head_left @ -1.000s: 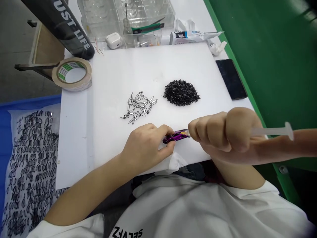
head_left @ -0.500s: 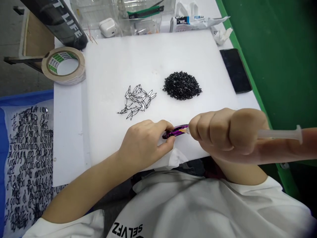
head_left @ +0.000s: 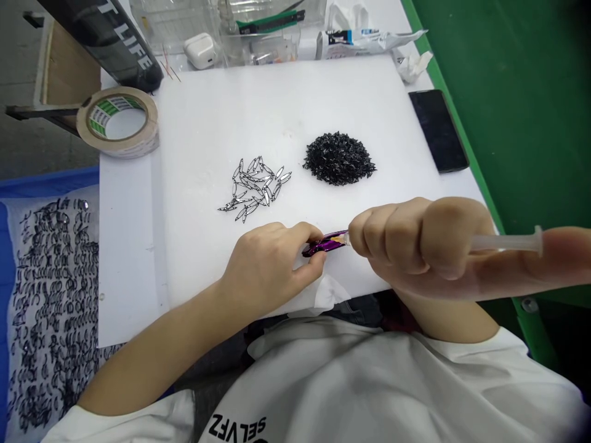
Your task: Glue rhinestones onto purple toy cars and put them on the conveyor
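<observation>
- Head camera looking straight down, and all the action is at the near edge of the white board (head_left: 207, 123)!
- Left hand (head_left: 265, 271): grip closed, thumb and fingers pinching a glossy purple piece (head_left: 322, 245) just above the board.
- Right hand (head_left: 415, 246): grip closed in a tight fist around a clear plastic syringe (head_left: 503, 243), its plunger end sticking out to the right.
- Right at the contact point, the syringe nozzle (head_left: 345, 239) meets the purple piece's end, the two hands nearly knuckle to knuckle; whether anything is coming out is too small to tell.
- On the board, just ahead of the hands: a loose scatter of slim pointed silver-and-clear pieces (head_left: 253, 187), and beside it a heap of small black shards (head_left: 338, 159).
- Further out, a black phone (head_left: 438, 130) to the right, a roll of tape (head_left: 85, 123) to the left, and a white earbud case (head_left: 200, 51) at the top.
- Down on the left, rows of dark pieces cover a white sheet (head_left: 50, 307) in a blue tray (head_left: 4, 277).
</observation>
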The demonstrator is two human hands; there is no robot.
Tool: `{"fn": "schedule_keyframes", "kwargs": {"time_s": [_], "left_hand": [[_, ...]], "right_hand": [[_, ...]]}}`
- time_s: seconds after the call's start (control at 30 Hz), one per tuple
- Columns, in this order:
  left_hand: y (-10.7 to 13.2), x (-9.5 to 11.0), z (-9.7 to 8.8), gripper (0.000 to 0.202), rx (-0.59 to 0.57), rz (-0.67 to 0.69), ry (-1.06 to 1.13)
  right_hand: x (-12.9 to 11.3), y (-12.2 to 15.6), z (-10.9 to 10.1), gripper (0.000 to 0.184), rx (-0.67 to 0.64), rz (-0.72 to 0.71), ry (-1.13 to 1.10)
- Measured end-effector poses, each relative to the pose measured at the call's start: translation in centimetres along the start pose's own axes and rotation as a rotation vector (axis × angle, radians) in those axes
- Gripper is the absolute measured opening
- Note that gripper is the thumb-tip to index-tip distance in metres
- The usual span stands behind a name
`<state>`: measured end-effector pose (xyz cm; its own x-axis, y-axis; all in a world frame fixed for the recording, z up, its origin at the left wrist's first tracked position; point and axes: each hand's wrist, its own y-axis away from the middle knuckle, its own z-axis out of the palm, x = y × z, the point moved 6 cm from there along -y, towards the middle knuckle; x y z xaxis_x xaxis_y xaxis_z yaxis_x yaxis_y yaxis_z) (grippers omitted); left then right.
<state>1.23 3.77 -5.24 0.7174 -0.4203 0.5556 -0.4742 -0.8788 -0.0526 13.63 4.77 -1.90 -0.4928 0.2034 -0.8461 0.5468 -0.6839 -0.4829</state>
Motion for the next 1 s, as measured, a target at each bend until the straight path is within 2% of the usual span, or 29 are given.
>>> {"fn": "schedule_keyframes", "kwargs": {"time_s": [0.2, 0.4, 0.63, 0.8, 1.0], "left_hand": [[-0.09, -0.07, 0.02, 0.018, -0.008, -0.009, -0.002], [-0.07, -0.01, 0.01, 0.019, -0.002, -0.012, -0.001], [-0.12, -0.08, 0.07, 0.019, -0.005, -0.017, 0.000], [-0.13, -0.16, 0.03, 0.019, -0.008, -0.022, -0.005], [-0.08, -0.04, -0.09, 0.019, -0.003, -0.012, -0.016]], "right_hand": [[-0.05, 0.08, 0.02, 0.045, -0.017, -0.008, 0.012], [0.32, 0.27, -0.20, 0.047, 0.036, 0.056, 0.002], [0.35, 0.21, -0.06, 0.050, 0.026, 0.065, 0.037], [0.06, -0.01, 0.22, 0.047, -0.030, 0.004, 0.038], [-0.50, 0.15, -0.11, 0.045, -0.021, 0.006, 0.073]]}}
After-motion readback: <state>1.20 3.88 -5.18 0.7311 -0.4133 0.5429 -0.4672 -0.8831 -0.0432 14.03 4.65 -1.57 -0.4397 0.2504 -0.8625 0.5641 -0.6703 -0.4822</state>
